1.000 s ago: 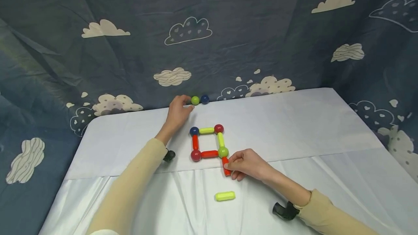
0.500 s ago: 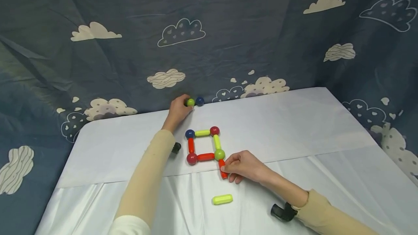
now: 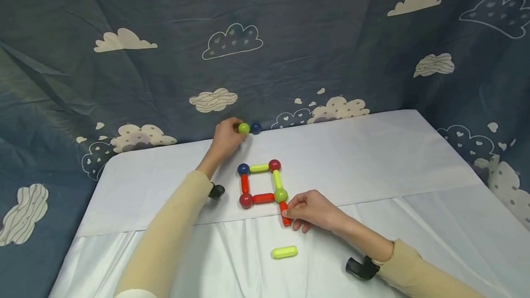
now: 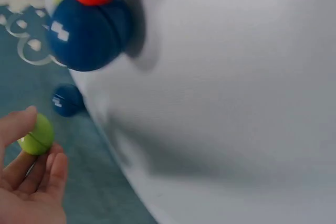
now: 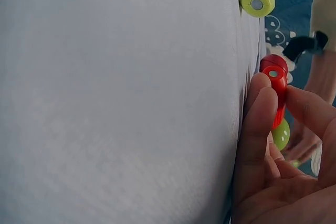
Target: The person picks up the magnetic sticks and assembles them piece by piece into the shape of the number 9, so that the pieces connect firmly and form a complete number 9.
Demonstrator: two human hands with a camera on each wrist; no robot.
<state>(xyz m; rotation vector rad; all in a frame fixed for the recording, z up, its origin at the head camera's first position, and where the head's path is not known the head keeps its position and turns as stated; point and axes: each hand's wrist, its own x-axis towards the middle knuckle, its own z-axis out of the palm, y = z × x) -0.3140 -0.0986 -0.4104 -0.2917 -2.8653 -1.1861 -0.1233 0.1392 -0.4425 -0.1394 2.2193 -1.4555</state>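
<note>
At the far edge of the table my left hand (image 3: 225, 138) pinches a lime-green ball (image 4: 39, 136) between thumb and fingers. A dark blue ball (image 3: 256, 128) sits just right of it. My right hand (image 3: 312, 210) pinches a red magnetic rod (image 3: 284, 214), whose metal end disc faces the right wrist camera. The rod's far end meets another green ball (image 3: 281, 195), the near right corner of a flat square. That square also has a blue ball (image 3: 243, 169), two red balls, two red rods and two lime rods as its other corners and sides.
A loose lime rod (image 3: 285, 252) lies on the white cloth (image 3: 352, 160) nearer the person. Behind the table hangs a dark cloud-print curtain (image 3: 174, 77). Black wrist mounts (image 3: 362, 268) stick out from both sleeves.
My left hand has closed its fingers onto the lime-green ball at the far edge. The right hand keeps its hold on the red rod. The head view has shifted slightly.
</note>
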